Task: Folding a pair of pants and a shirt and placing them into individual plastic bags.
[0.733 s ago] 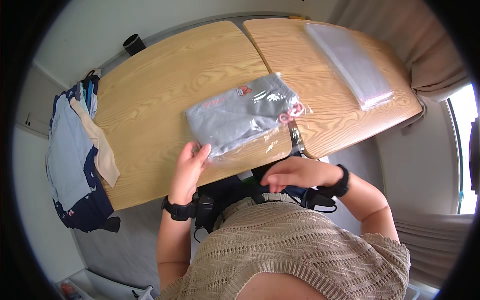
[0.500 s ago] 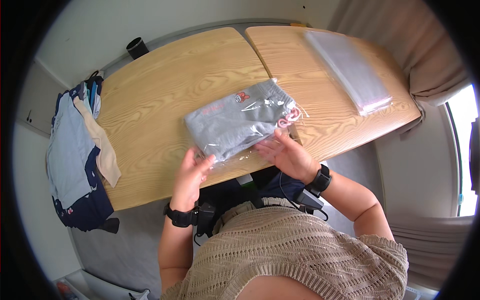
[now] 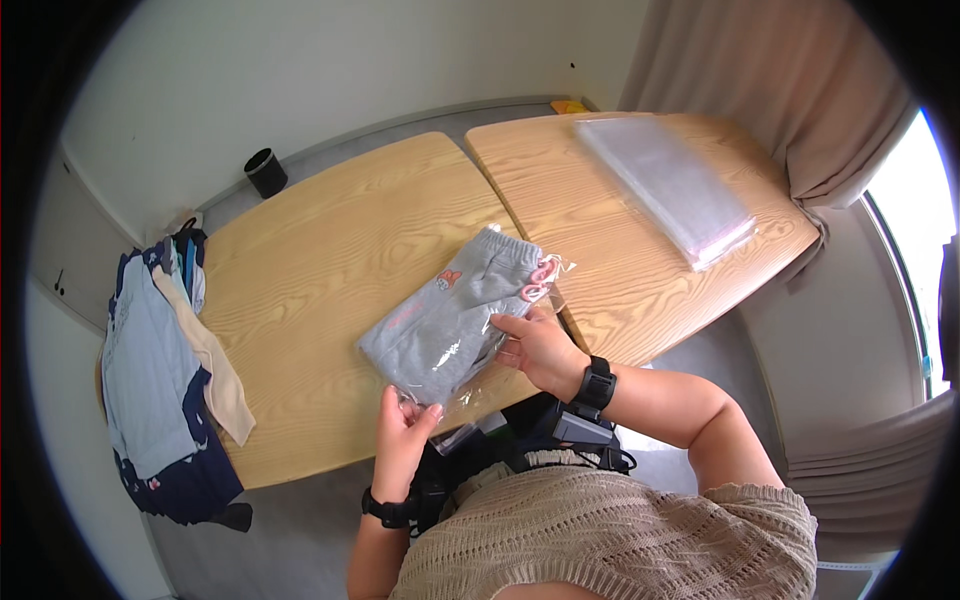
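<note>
Folded grey sweatpants [image 3: 425,315] with a small cartoon print and pink drawstring lie inside a clear plastic bag [image 3: 468,398] at the table's near side. The waistband points toward the far right. My left hand [image 3: 402,436] pinches the bag's near left corner between thumb and fingers. On the right edge, below the drawstring, my right hand [image 3: 545,352] grips the bag with its thumb on top. Its other fingers are partly hidden.
A stack of clear plastic bags [image 3: 665,185] lies on the right-hand wooden table [image 3: 620,300]. Clothes [image 3: 150,370] hang over the left edge of the other table [image 3: 300,300]. Behind stands a black bin [image 3: 266,173]; a beige curtain [image 3: 740,70] hangs at the right.
The whole view has shifted, so the tables sit lower. The bagged sweatpants have turned counter-clockwise. My right hand has moved its thumb further over the bag; my left hand keeps its corner.
</note>
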### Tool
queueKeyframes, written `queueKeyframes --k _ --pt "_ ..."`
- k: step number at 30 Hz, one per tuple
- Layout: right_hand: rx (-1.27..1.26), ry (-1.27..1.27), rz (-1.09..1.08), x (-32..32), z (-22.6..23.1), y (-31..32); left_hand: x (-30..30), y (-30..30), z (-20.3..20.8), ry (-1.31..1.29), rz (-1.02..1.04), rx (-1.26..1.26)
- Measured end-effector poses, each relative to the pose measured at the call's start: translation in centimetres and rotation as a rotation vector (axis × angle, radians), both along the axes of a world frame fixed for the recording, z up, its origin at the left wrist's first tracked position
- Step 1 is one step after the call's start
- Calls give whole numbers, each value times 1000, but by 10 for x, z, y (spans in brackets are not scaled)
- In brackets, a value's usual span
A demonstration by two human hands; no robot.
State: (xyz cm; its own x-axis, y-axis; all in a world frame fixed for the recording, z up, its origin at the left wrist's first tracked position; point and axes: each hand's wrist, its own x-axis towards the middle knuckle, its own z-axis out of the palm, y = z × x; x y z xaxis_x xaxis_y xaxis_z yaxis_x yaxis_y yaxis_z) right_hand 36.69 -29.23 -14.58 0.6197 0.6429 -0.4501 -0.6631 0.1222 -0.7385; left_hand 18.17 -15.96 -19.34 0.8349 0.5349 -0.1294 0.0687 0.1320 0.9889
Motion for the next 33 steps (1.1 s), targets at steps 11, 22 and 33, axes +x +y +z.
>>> queueKeyframes --k 11,22,33 --pt "246 -323 -119 141 72 41 -1 -7 1 66 27 178" --pt "14 53 -385 348 -51 80 -4 -14 -7 130 6 342" --pt "-848 -1051 173 303 56 -42 3 -12 3 144 53 180"
